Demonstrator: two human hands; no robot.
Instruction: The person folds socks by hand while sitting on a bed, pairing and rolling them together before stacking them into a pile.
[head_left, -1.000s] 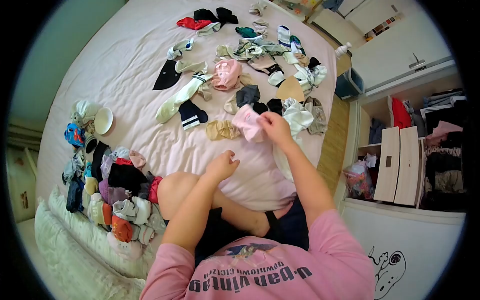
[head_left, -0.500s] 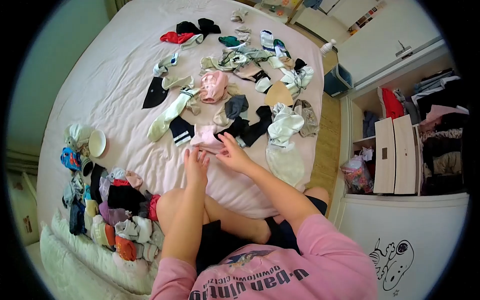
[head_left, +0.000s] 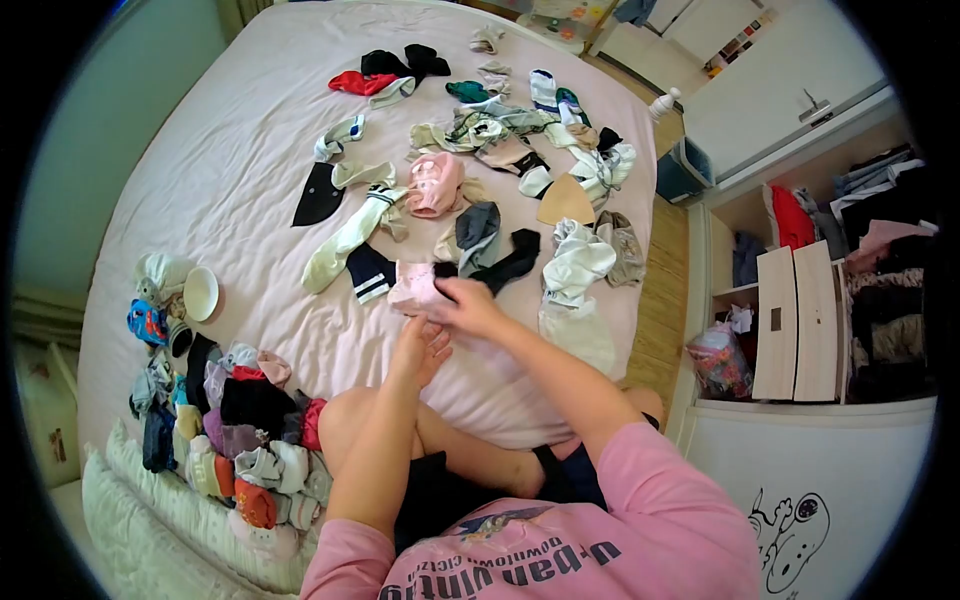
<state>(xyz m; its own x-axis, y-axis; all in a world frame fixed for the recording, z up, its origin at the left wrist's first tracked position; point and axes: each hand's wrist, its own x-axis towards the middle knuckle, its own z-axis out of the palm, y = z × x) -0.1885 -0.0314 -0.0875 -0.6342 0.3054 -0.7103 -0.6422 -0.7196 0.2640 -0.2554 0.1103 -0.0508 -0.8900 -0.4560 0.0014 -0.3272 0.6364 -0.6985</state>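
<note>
A light pink cloth piece (head_left: pixel 415 286), perhaps a sock, lies on the bed just in front of both hands. My right hand (head_left: pixel 466 303) is at its right edge, beside a small black item (head_left: pixel 445 270), fingers bent and fingertips partly hidden. My left hand (head_left: pixel 422 345) is just below the pink piece, palm up with its fingers apart and nothing in it. A navy sock with white stripes (head_left: pixel 370 272) lies to the left. Beyond the right hand are a long black sock (head_left: pixel 512 262) and a dark grey sock (head_left: pixel 477 228).
Many loose socks and a pink bundle (head_left: pixel 435 186) spread across the bed (head_left: pixel 240 150). At the left are a sock pile (head_left: pixel 255 400) and a white bowl (head_left: pixel 201 294). An open wardrobe (head_left: pixel 790 320) and a blue-grey bin (head_left: pixel 684 170) stand at the right.
The pink piece has moved left and down onto the bed from the right hand's raised grasp. Both hands have come together beside it. The long black sock now lies stretched out.
</note>
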